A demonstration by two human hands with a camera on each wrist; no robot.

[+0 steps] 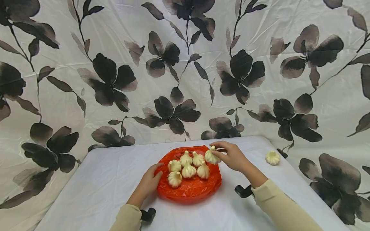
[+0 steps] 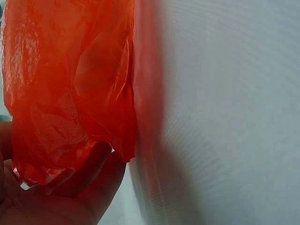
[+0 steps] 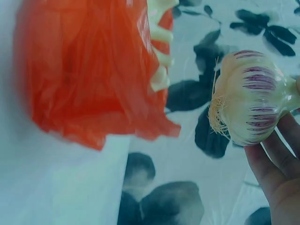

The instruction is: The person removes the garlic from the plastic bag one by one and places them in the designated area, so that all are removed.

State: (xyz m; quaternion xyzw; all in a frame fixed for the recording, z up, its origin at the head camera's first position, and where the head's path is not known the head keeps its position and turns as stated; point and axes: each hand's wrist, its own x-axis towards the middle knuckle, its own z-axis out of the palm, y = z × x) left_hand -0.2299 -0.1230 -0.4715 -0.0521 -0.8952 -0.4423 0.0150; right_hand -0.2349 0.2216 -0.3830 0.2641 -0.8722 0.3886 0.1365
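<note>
A red plastic bag point(image 1: 199, 189), spread in a round shape on the table, bears several white garlic bulbs point(image 1: 189, 170). My left hand point(image 1: 148, 183) grips the bag's left edge; in the left wrist view its fingers show through the thin red plastic point(image 2: 61, 117). Above the bag's right side, my right hand point(image 1: 231, 156) holds one garlic bulb point(image 1: 212, 156) by its neck. In the right wrist view that bulb point(image 3: 255, 98) has purple streaks and fine roots, and it hangs apart from the bag.
One more garlic bulb point(image 1: 272, 158) lies by itself near the table's right edge. The table point(image 1: 101, 179) has a white cover. Behind it hangs a white cloth with dark flowers point(image 1: 173, 115).
</note>
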